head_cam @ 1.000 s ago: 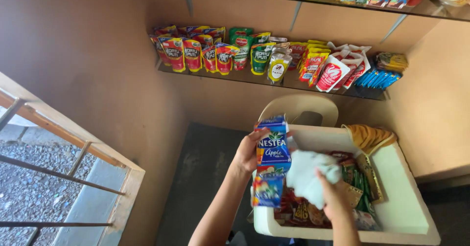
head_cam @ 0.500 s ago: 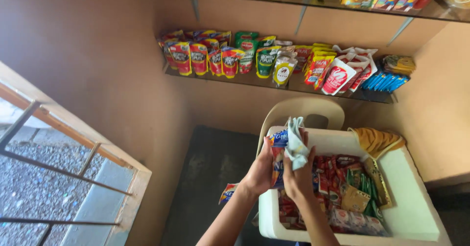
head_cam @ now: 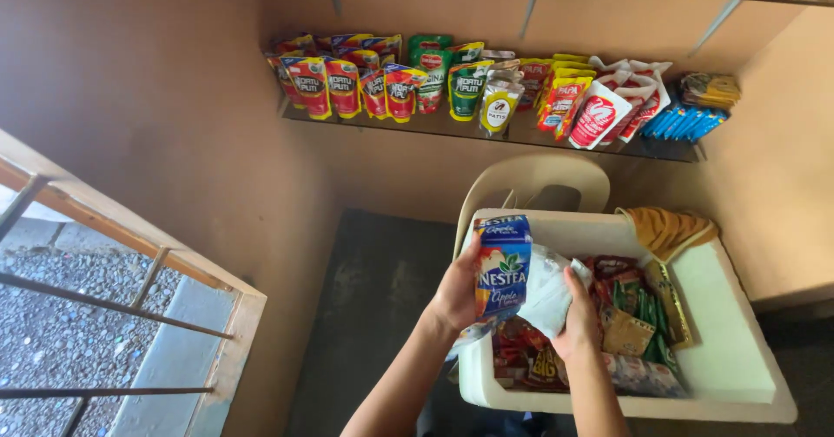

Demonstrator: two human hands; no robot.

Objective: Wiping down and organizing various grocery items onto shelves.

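Since half a second ago, both hands rise: left hand (head_cam: 456,294) clamped on blue pack (head_cam: 502,266), right hand (head_cam: 578,320) clamped on white cloth (head_cam: 549,291), over the tub (head_cam: 738,350). Wiping goes best holding the pack steady.
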